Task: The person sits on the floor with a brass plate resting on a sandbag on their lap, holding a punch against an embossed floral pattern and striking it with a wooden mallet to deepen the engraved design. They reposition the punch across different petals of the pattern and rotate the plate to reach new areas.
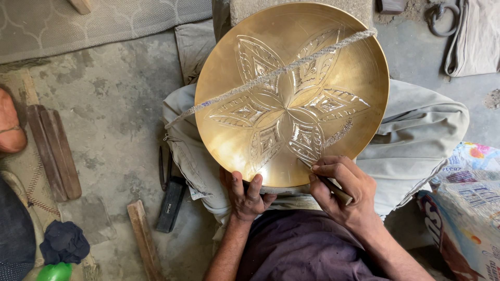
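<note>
Rough grey concrete floor (112, 112), stained and dusty, seen from above; person seated on it, pale trousers (416, 135) across the knees. A patterned mat (94, 23) runs along the top left edge.

Printed sack (466, 208) at right edge, crumpled, white with blue, red and orange print; cut off by the frame, its print too creased to make out. Small black flat bar (171, 204) with a white label lies on the floor beside the left knee.

Grey cloth (476, 39) at top right is cut off by the frame, a dark ring (442, 18) beside it. Green object (54, 272) at bottom left only partly in view; a dark rag (63, 242) just above it. Wooden slats (54, 151) lie at left.

Brass plate (291, 93), large, round, shiny, rests tilted on the lap. Engraved six-petal flower fills its centre, petals hatched inside. A rough cord (281, 70) crosses it diagonally.

Left hand (246, 195) at the plate's lower rim, fingers curled over the edge, holding it. Right hand (341, 190): fingers pinched tight on a thin metal tool (333, 188), its tip hidden at the plate's lower right.
</note>
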